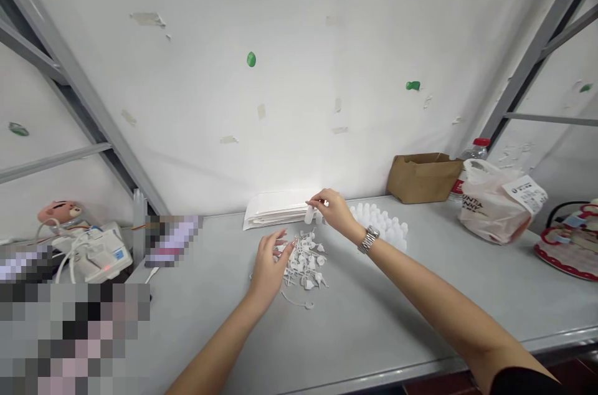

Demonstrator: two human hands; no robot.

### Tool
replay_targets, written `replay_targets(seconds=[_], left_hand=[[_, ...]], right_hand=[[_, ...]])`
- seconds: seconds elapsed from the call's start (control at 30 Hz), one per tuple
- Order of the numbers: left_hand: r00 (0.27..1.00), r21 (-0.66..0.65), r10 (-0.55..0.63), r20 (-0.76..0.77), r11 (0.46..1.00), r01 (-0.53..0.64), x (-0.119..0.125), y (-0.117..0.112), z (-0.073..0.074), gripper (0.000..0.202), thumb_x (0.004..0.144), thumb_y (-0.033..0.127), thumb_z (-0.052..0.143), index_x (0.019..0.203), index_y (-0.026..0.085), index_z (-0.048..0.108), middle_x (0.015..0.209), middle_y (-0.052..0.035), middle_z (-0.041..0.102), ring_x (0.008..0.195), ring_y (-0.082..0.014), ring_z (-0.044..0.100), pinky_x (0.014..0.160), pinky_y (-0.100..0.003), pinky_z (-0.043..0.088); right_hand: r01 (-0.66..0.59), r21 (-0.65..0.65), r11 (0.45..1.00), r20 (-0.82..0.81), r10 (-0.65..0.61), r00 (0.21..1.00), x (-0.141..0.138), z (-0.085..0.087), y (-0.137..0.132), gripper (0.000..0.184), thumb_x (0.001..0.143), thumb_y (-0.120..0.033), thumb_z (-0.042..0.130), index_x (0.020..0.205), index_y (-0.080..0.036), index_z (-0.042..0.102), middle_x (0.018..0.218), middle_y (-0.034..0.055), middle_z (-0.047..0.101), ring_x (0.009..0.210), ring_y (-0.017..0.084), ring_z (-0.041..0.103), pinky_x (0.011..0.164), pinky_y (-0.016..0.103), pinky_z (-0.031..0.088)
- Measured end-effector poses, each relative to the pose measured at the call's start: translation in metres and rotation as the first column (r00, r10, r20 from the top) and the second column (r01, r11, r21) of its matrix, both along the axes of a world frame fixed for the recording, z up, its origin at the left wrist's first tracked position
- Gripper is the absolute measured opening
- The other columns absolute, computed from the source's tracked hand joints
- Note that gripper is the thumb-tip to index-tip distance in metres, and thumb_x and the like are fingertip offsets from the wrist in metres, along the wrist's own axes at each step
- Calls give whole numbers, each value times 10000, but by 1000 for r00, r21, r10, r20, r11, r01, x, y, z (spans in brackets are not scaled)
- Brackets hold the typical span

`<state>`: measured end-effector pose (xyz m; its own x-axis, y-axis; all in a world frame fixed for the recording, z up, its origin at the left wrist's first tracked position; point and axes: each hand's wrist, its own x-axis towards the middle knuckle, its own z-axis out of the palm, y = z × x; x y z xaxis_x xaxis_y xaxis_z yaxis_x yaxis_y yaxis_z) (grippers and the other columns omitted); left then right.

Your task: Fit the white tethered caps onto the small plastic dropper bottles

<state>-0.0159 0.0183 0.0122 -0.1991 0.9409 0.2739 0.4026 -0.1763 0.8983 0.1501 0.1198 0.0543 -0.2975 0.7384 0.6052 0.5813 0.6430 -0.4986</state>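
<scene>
In the head view, the right hand (331,205) pinches a small white bottle (309,215) beyond the white cap pile (306,262), its wrist partly hiding the white bottle group (383,220). The left hand (268,260), fingers partly spread, covers some caps; whether it grips one, I cannot tell. The plastic bag (490,211) partly hides a red-capped bottle (481,142); the bag's contents and the open cardboard box's (423,183) are out of sight.

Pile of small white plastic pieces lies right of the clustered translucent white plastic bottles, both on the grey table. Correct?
Wrong side: head view shows the pile left of the bottles; both are on the grey table.
</scene>
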Motion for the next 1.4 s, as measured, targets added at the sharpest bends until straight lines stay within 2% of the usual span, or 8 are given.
replay_targets(seconds=[0.13,0.3,0.7,0.9,1.0,1.17,1.27,1.4], left_hand=[[1000,-13,-1,-12,1000,1,-2,1,0,313,760,368,494,1023,208,555,1057,-75,514,908,-172,544,732,-299,449],[999,1,-30,-22,1000,30,2,-1,0,288,766,350,487,1010,220,568,1032,-64,528,891,-166,547,702,-283,452],[995,5,-12,-99,1000,13,0,3,-4,266,777,303,473,1008,209,566,997,-65,536,867,-161,551,674,-278,458],[981,3,-13,-196,1000,13,-3,6,-9,256,792,301,438,986,204,574,974,-65,540,875,-167,548,712,-294,462],[929,14,27,-370,1000,-23,-5,8,-14,275,799,300,430,1011,202,575,979,-72,556,953,-189,521,846,-349,413],[722,-16,65,-689,994,-104,-7,10,-19,444,819,440,371,1202,238,469,1278,-103,449,1215,-282,328,994,-499,206],[654,-108,-49,-755,993,-50,-9,13,-21,567,799,566,291,1302,307,322,1419,-61,268,1310,-308,129,1007,-559,94],[607,-252,-236,-759,966,60,-10,13,-20,611,795,609,185,1335,327,233,1432,-41,234,1325,-267,94,1024,-532,85]], right_hand=[[20,17,1000,129,-22,991,-8,-16,26,193,808,-253,542,649,-198,636,740,47,639,772,189,497,696,320,263],[39,57,998,208,-50,977,-12,-33,27,228,829,-254,513,661,-191,653,746,59,647,775,191,497,686,320,247],[137,154,979,245,-172,954,-12,-44,27,236,847,-288,491,712,-190,657,761,36,647,771,167,506,681,304,253],[134,206,969,262,-187,947,-10,-40,21,221,841,-330,493,921,-186,639,847,56,626,817,176,507,716,305,269],[133,226,965,266,-193,945,-7,-39,17,254,840,-341,490,988,-176,614,881,69,611,835,182,504,730,308,270],[103,220,970,296,-167,940,-1,-42,14,188,855,-279,479,907,-185,633,841,50,630,807,174,512,712,300,267],[86,202,976,308,-147,940,-2,-43,17,181,862,-227,468,831,-180,640,811,38,643,797,165,518,713,291,271],[68,179,981,331,-125,935,-8,-40,20,182,856,-176,469,785,-165,636,800,38,646,788,158,515,712,281,278]])
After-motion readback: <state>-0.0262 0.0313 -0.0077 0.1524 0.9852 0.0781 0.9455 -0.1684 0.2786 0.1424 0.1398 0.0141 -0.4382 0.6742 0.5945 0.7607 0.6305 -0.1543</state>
